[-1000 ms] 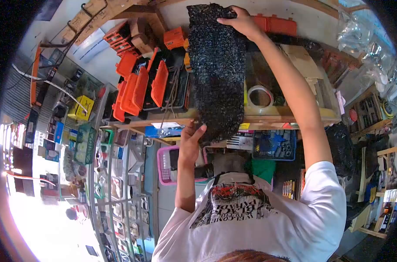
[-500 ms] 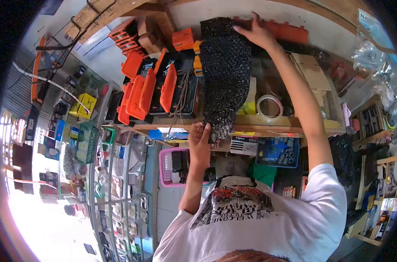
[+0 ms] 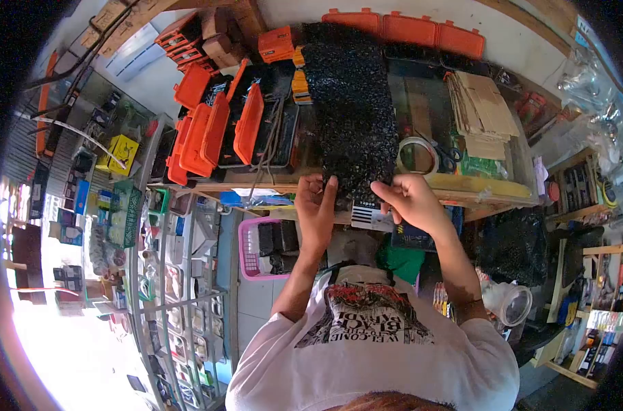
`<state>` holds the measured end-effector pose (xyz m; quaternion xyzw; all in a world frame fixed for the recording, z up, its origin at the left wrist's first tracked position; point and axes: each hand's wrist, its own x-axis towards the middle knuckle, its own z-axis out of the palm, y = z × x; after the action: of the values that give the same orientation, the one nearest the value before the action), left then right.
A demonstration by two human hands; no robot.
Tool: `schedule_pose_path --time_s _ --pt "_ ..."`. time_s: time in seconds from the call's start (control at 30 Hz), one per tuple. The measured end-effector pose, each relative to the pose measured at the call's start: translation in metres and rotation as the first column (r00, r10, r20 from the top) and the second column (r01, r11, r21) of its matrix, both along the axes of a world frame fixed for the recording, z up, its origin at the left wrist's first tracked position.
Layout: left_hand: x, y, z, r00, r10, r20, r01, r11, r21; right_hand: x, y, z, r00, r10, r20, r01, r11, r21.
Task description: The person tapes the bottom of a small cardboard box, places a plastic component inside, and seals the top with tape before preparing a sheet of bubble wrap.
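A long, glossy black sheet with a crinkled surface [image 3: 352, 103] lies across the wooden counter [image 3: 462, 186], its near end hanging at the front edge. My left hand [image 3: 316, 205] pinches the near left corner between thumb and fingers. At the near right corner, my right hand [image 3: 411, 203] grips the same sheet, thumb on top and fingers curled beneath. Right of the sheet rest a roll of tape [image 3: 417, 156] and dark-handled scissors [image 3: 450, 157].
Open orange cases [image 3: 205, 137] stand on the counter's left side. Flattened cardboard [image 3: 482, 109] lies at the right. Below the counter are a pink basket [image 3: 246, 257] and a clear round container [image 3: 513, 305]. Metal shelving [image 3: 181, 308] stands at the left.
My right hand has come down from the sheet's far end to its near right corner and taken hold there. My left hand stays on the near left corner.
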<state>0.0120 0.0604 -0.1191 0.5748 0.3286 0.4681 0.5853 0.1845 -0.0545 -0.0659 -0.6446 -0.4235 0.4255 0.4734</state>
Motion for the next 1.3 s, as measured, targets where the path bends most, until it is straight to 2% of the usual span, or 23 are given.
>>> schedule_pose_path --time_s 0.17,0.27,0.37,0.47,0.53,0.67,0.77,0.83,0.87,1.03,1.07,1.17,1.27,1.3 --pt "-0.001 0.004 -0.002 0.999 -0.036 0.026 0.036 0.999 -0.024 0.006 -0.012 -0.007 0.995 0.003 -0.103 -0.006 1.000 -0.021" --pt "-0.001 -0.001 0.013 0.999 -0.038 0.003 0.038 0.993 -0.116 0.006 -0.014 -0.013 0.989 -0.029 -0.148 0.027 1.000 -0.014" --pt "-0.001 -0.001 0.013 0.992 -0.076 0.098 0.098 0.967 -0.235 0.012 -0.017 -0.020 0.986 -0.020 -0.163 0.020 1.000 -0.001" --pt "-0.001 0.003 0.003 0.991 -0.107 0.077 0.121 0.970 -0.212 0.015 -0.020 -0.023 0.984 -0.031 -0.173 0.029 0.999 -0.014" --pt "-0.001 0.002 0.000 0.997 -0.083 -0.006 0.082 0.992 -0.094 0.016 -0.021 -0.027 0.980 -0.052 -0.193 0.046 0.998 -0.033" --pt "-0.001 0.004 -0.009 0.990 0.014 -0.140 0.014 0.981 0.195 0.016 -0.024 -0.031 0.983 -0.052 -0.178 0.059 0.998 0.034" --pt "0.002 -0.008 0.005 0.997 -0.079 0.016 0.080 0.976 -0.203 0.015 -0.025 -0.032 0.982 -0.063 -0.180 0.076 0.995 0.063" --pt "-0.003 -0.013 0.020 0.986 -0.147 0.077 0.164 0.939 -0.301 0.013 -0.024 -0.029 0.979 -0.077 -0.191 0.089 0.994 0.057" --pt "-0.006 -0.014 0.024 0.978 -0.180 0.107 0.206 0.915 -0.348 0.011 -0.024 -0.028 0.985 -0.089 -0.147 0.098 0.994 0.057" --pt "-0.013 -0.013 0.028 0.979 -0.187 0.080 0.202 0.939 -0.279 0.015 -0.024 -0.036 0.989 -0.142 0.032 0.139 0.987 0.081" --pt "-0.014 -0.013 0.029 0.980 -0.184 0.080 0.199 0.941 -0.274 0.018 -0.026 -0.034 0.990 -0.138 0.015 0.137 0.990 0.030" --pt "-0.016 -0.009 0.014 0.981 -0.175 0.082 0.190 0.952 -0.241 0.016 -0.024 -0.030 0.965 -0.222 0.140 0.204 0.970 0.135" --pt "-0.019 -0.007 0.004 0.986 -0.167 0.010 0.166 0.968 -0.189 0.000 -0.023 -0.007 0.853 -0.477 0.214 0.362 0.835 0.415" --pt "-0.016 -0.010 0.009 0.988 -0.146 0.057 0.154 0.966 -0.206 -0.005 -0.022 0.004 0.826 -0.470 0.312 0.291 0.829 0.478"
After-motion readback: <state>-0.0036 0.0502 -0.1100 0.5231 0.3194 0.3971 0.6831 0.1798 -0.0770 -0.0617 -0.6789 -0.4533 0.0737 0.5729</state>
